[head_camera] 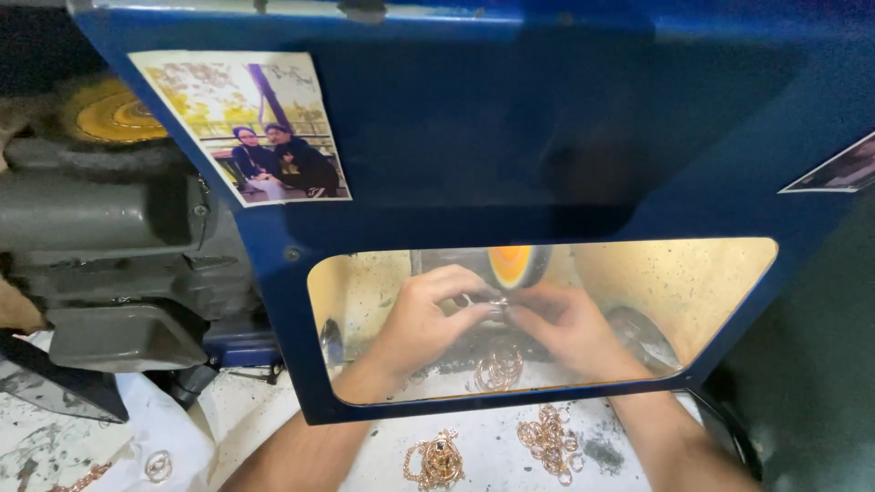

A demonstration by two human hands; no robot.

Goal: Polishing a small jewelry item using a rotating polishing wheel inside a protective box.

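Both hands sit behind the clear window [693, 301] of a blue guard hood [510, 137], seen through it w/ a yellow tint. Left hand [421, 321] and right hand [567, 326] are each closed in a fingertip pinch on one small ring [497, 302], which sits between them just below the orange polishing wheel [510, 264]. Can't tell if the ring is touching the wheel or just under it.

Doing this step well, as I judge it: keep the pinch firm from both sides so the wheel can't snatch the piece, present it to the lower face of the wheel, light pressure, turn it bit by bit for an even finish, fingertips clear of the wheel edge. Forearms look braced near the desk [492, 469], which should help steadiness.

Count:
- Hands: 2, both the wearer's; no one else's in view.
- Wheel: 1 orange one behind the window; 1 more yellowish disc [114, 111] top left on the grey motor body [109, 228].
- Piece in hand: 1.
- Gold-tone ring heaps: 3 — one cluster [499, 369] behind the window under the hands, one heap [550, 440] on the desk near the right forearm, one heap [436, 460] w/ a dark stone near the left forearm. Rings per heap too tangled to count.
- 1 single ring [158, 466] lower left, plus a bit of chain [82, 478] at the edge.
- Photo prints on hood: 1 full [241, 123], 1 partly cut off at right [834, 171].
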